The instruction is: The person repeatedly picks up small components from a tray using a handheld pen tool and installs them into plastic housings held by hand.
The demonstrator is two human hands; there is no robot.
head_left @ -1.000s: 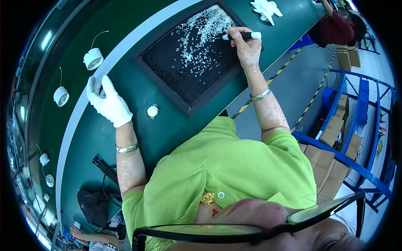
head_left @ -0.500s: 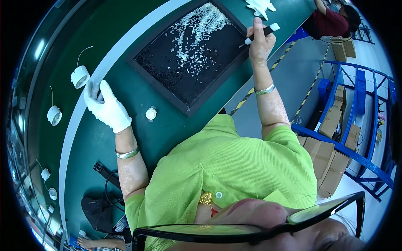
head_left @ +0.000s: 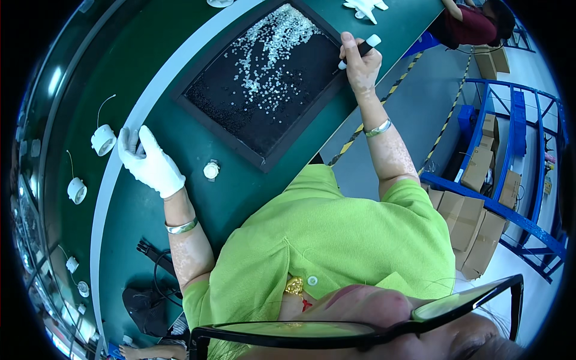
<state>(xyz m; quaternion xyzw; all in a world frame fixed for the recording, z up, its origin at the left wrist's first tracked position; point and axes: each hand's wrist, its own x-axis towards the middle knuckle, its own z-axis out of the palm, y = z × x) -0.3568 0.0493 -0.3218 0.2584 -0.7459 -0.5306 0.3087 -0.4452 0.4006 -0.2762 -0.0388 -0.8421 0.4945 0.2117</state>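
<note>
By the black tray (head_left: 221, 129), the right fingers (head_left: 373, 58) pinch 1 pen-shaped tool (head_left: 366, 46); the gloved left fingers (head_left: 125, 147) stand loosely parted.

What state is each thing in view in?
Left hand: white-gloved, half-open, nothing visibly held
Right hand: bare, closed
Pen-like tool: held, tilted
Black tray: uncovered
Clear discs: scattered, denser toward far corner
Loose white glove: unworn
White round part: untouched
Nearest wired fixture: wire extended
</note>
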